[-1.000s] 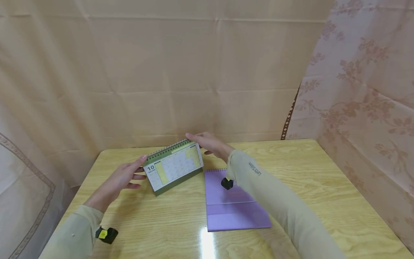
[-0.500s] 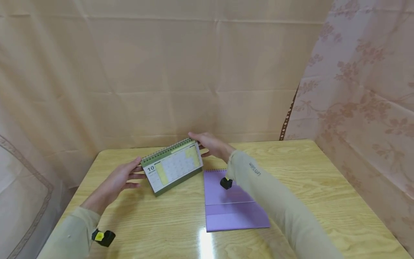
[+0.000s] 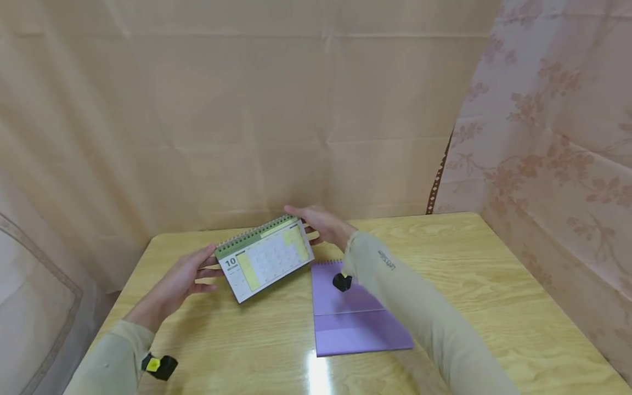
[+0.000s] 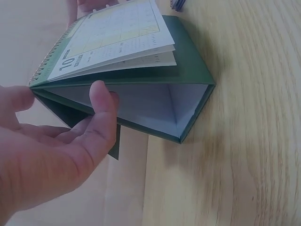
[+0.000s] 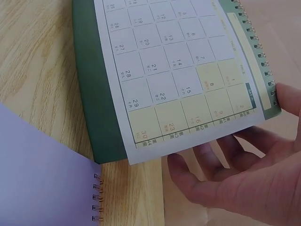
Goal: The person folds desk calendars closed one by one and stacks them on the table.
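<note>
A green spiral-bound desk calendar [image 3: 269, 257], its page headed 10, sits slantwise between my hands near the table's back edge. My left hand [image 3: 182, 277] grips its left end, thumb at the top corner by the spiral and fingers behind. At the other end my right hand [image 3: 323, 224] holds the upper right corner, thumb on the spiral edge. The left wrist view shows the hollow, folded green base [image 4: 195, 61] standing splayed, with several loose pages lifting off it. Whether the base touches the table is hard to tell.
A purple spiral-bound pad [image 3: 345, 332] lies flat on the wooden table [image 3: 494, 285], partly under my right forearm. Beige curtain [image 3: 247, 109] hangs directly behind the table, and a flowered curtain [image 3: 553, 164] borders the right side.
The calendar stays in both hands. Its green base strip below the page has gone out of sight in the head view, and the calendar's lower edge has shifted slightly. The purple pad stays put.
</note>
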`<state>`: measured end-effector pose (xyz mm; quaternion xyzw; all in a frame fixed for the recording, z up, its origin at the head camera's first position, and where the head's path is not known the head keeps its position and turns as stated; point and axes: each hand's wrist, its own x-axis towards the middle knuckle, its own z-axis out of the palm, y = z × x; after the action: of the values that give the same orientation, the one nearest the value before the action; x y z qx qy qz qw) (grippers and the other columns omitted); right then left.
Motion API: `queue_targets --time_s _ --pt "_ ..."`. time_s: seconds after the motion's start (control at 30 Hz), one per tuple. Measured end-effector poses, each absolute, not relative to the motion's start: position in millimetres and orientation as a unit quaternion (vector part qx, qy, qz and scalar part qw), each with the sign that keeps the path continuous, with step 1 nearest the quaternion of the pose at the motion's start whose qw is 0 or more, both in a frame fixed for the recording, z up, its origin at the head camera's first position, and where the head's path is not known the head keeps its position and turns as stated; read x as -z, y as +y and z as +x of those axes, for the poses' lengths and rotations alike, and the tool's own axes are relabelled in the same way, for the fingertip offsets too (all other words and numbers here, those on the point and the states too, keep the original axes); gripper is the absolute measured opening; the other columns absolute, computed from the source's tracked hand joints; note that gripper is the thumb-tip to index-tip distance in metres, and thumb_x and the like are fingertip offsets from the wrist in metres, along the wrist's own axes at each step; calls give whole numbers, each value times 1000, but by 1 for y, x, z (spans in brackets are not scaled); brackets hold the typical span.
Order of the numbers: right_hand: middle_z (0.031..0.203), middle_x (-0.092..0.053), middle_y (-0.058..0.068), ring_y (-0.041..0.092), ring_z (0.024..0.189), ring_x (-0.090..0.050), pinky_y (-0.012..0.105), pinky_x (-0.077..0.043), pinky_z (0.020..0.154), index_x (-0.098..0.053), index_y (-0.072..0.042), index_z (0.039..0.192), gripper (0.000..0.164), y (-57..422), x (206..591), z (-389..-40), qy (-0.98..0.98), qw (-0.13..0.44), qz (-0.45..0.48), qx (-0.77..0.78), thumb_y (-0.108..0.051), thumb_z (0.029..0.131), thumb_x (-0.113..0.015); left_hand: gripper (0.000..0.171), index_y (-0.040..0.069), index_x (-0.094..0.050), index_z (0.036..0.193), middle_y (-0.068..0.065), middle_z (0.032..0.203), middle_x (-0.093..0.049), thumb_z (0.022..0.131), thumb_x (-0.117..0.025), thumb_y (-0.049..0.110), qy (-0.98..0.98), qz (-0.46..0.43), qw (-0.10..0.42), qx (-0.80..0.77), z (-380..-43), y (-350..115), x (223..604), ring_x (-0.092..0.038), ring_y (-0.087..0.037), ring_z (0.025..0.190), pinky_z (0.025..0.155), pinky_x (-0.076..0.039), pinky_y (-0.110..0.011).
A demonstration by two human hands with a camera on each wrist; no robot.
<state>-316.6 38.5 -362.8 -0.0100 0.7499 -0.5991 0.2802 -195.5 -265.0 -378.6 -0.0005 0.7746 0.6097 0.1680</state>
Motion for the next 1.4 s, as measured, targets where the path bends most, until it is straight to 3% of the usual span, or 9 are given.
queue_targets --time_s 0.33,0.7,1.1,1.4 --pt "113 -64 5 25 104 -62 53 -45 95 -71 -11 106 45 40 365 -319 745 284 -14 603 -55 96 -64 83 -1 -33 153 -25 150 -42 102 -41 64 776 -2 159 -610 -197 -262 386 -56 -30 124 91 -55 -44" --pt "110 -65 5 24 101 -63 53 -47 94 -71 -11 109 45 42 366 -320 744 283 -17 605 -53 98 -61 81 0 -34 153 -25 149 -44 103 -41 63 768 -7 158 -621 -202 -261 389 -61 -24 117 89 -56 -44" --pt "109 -65 4 26 103 -62 55 -45 98 -71 -10 108 46 43 365 -320 734 291 -20 613 -55 97 -62 78 3 -30 155 -23 148 -43 104 -42 60 767 -6 146 -625 -201 -259 385 -59 -27 116 86 -57 -42" --pt "104 -64 4 26 100 -60 55 -45 96 -73 -12 101 45 47 364 -320 727 294 -15 620 -56 95 -64 87 8 -6 163 -24 153 -40 104 -43 59 760 3 147 -633 -204 -258 383 -61 -21 113 84 -57 -38"
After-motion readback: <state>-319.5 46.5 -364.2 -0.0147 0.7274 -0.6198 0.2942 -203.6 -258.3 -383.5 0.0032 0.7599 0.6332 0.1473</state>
